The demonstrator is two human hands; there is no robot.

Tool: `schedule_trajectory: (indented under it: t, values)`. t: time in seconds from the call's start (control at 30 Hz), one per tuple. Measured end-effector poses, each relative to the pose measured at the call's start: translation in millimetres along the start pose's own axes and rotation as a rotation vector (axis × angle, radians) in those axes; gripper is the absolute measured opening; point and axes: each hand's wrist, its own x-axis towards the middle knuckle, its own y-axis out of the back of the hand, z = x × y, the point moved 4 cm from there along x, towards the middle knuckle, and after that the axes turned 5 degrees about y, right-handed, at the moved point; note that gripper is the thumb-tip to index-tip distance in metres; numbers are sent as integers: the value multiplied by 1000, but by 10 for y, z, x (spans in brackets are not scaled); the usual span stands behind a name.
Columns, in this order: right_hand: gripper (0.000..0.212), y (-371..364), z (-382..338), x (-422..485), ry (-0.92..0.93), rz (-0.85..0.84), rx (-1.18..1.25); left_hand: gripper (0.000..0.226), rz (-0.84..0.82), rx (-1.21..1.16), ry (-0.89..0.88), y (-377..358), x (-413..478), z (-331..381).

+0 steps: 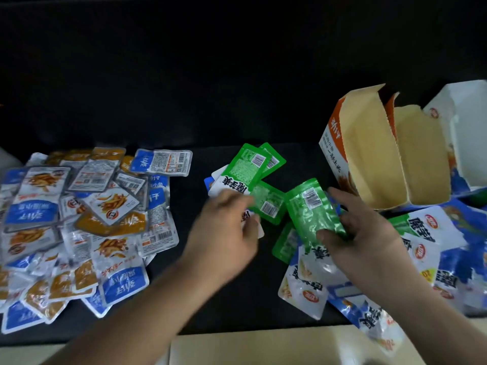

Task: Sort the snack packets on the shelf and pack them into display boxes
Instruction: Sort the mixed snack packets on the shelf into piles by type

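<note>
On the far left of the dark shelf (237, 299), a loose heap of blue, mustard and silver snack packets (87, 225) lies overlapping, some face up and some showing barcodes. Just right of the heap, across a strip of bare shelf, a small cluster of green packets (245, 164) lies fanned out, backs up. A white-faced packet (229, 184) overlaps their near edge.

The left hand (224, 233) reaches over this cluster with its fingers curled downward. It is blurred, so whether it grasps a packet cannot be told.

To its right, the right hand (369, 233) grasps a shiny green packet (311, 212) held tilted above the shelf, thumb on its near face and fingers behind its far edge. More green and white packets (305, 291) lie beneath that hand.

Behind the right hand stands an open orange-and-white display box (340, 151), showing a bare cardboard interior. A white box (463, 133) stands beside it at the far right. In front of both boxes lies a crumpled blue-and-white bag (432, 241).
</note>
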Motion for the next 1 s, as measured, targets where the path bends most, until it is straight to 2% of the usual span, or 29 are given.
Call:
schedule_trajectory:
  t: [0.03,0.07,0.13,0.2,0.27,0.4,0.53,0.63,0.73,0.87,1.0]
  values:
    - [71,10,36,16,49,20,-119,45,-4,133,-15,35,148,-55]
    - [73,2,57,27,122,64,-241,61,-82,226,2,37,295,-107]
    - [70,-85,66,26,295,138,-482,89,-335,363,52,-29,531,-159]
    - [59,-179,72,29,441,167,-600,95,-478,471,49,-132,618,-197]
    - [53,-281,101,36,534,111,-627,89,-437,503,31,-181,558,-245]
    - [49,-348,226,54,489,73,-607,81,-291,523,11,-167,145,-210]
    - [48,-338,228,57,516,101,-607,70,-412,420,81,-112,-254,-106]
    - [49,-330,138,12,580,142,-627,88,-503,376,53,-48,-466,-39]
    - [44,-405,35,-93,569,125,-567,103,-525,445,5,-139,-578,-30]
    - [54,-570,122,-191,533,-6,-570,86,-399,448,-67,-280,-664,-8]
    - [59,-520,151,-225,586,18,-535,78,-301,339,-107,-419,-738,13]
